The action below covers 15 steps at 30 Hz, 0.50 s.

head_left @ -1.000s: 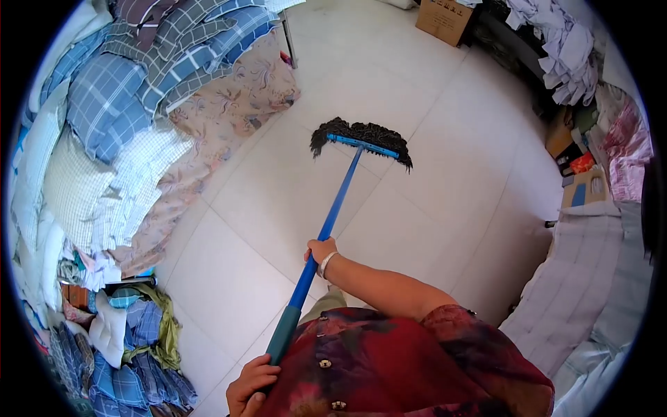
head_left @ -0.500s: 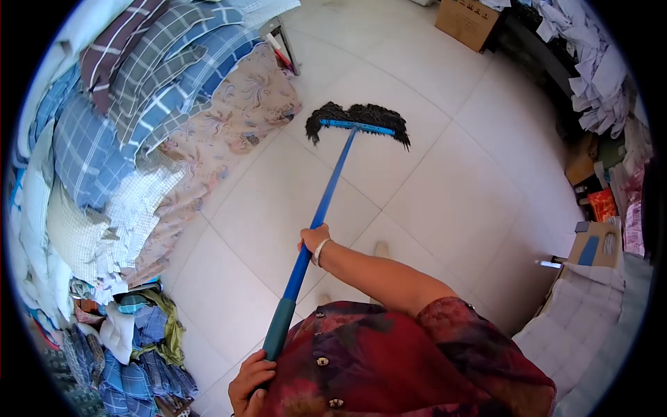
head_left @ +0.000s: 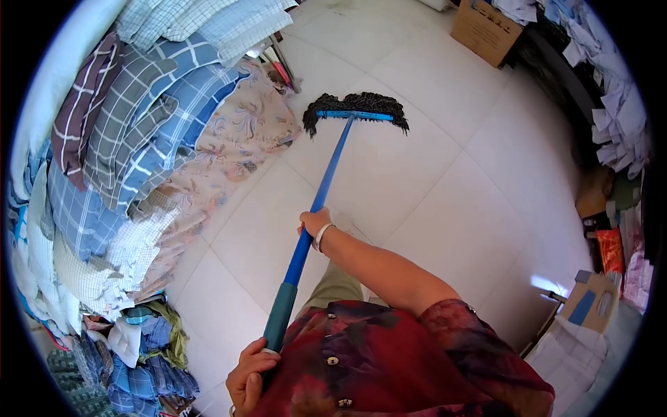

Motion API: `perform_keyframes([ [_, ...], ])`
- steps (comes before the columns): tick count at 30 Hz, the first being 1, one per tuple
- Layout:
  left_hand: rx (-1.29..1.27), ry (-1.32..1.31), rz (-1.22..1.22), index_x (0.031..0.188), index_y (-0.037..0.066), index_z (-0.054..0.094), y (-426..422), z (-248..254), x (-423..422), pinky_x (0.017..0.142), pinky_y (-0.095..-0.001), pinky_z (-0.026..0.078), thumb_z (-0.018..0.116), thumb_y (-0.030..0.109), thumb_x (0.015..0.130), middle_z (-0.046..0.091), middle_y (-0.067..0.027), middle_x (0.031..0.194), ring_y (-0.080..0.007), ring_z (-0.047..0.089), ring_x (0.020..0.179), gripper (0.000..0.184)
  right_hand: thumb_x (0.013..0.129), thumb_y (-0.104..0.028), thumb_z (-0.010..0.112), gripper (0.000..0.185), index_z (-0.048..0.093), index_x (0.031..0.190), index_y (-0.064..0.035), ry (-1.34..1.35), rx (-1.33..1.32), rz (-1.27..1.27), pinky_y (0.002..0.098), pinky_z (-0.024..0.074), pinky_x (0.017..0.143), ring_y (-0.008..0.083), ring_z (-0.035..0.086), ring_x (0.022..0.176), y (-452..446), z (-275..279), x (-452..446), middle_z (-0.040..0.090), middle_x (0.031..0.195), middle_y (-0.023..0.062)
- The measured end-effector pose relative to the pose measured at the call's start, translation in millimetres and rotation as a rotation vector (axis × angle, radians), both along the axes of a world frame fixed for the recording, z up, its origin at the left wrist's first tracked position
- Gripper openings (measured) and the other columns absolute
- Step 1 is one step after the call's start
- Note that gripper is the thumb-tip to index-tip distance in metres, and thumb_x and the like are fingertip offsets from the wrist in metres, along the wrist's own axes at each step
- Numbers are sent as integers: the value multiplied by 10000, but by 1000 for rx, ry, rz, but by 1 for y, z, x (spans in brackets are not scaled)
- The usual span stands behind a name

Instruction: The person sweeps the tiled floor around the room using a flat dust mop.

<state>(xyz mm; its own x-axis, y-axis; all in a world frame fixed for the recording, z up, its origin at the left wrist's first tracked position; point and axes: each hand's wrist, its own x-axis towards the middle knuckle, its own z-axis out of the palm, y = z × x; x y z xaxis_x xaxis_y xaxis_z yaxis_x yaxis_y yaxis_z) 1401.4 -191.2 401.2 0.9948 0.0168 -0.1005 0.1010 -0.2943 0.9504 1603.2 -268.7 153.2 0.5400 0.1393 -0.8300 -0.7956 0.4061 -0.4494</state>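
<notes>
A mop with a blue pole (head_left: 300, 258) and a green grip (head_left: 280, 316) slants forward from my body. Its black shaggy head (head_left: 358, 105), on a blue bar, lies on the pale tiled floor (head_left: 431, 201). My right hand (head_left: 316, 222), with a bracelet at the wrist, is wrapped round the middle of the pole. Lower down, my left hand (head_left: 251, 375) closes round the end of the green grip, close to my red patterned shirt (head_left: 389, 347).
Plaid pillows and cloths (head_left: 139, 132) are piled at left above a floral sheet (head_left: 236, 132). Folded fabrics (head_left: 149, 347) lie lower left. A cardboard box (head_left: 483, 31) stands upper right, near heaped white cloth (head_left: 618, 125). Another box (head_left: 590, 302) is at lower right.
The view has moved forward over the floor, so the piles and boxes sit lower in it. The mop head appears slightly farther up. Both hands keep their hold on the pole.
</notes>
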Motion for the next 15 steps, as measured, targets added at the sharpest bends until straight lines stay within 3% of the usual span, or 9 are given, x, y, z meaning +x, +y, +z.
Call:
perform_keyframes([
  [10, -81, 31, 73, 770, -33, 533, 5, 0, 211, 870, -389, 227, 345, 203, 775, 541, -151, 756, -235, 467, 844, 302, 633, 4, 427, 353, 225, 922, 21, 42, 42, -31, 300, 388, 333, 180, 432, 415, 1, -18, 208, 388, 585, 120],
  [12, -64, 83, -20, 778, -32, 533, 8, 4, 252, 870, -388, 228, 345, 187, 772, 540, -141, 770, -237, 456, 866, 288, 630, 5, 426, 344, 230, 913, 18, 28, 15, 15, 303, 379, 326, 182, 433, 409, -1, -11, 243, 390, 572, 116],
  [14, -49, 106, -19, 779, -30, 533, 4, 5, 287, 870, -386, 229, 346, 188, 770, 540, -137, 769, -239, 455, 865, 288, 625, 16, 433, 153, 298, 692, 41, 14, -43, -72, 288, 344, 310, 176, 405, 360, -4, -3, 278, 364, 480, 94],
  [15, -37, 119, -26, 779, -29, 534, 0, 5, 306, 869, -385, 229, 347, 188, 769, 540, -133, 769, -241, 454, 864, 287, 625, 8, 428, 166, 293, 715, 43, 15, -48, -81, 287, 345, 314, 176, 406, 363, -6, -2, 296, 366, 482, 96],
])
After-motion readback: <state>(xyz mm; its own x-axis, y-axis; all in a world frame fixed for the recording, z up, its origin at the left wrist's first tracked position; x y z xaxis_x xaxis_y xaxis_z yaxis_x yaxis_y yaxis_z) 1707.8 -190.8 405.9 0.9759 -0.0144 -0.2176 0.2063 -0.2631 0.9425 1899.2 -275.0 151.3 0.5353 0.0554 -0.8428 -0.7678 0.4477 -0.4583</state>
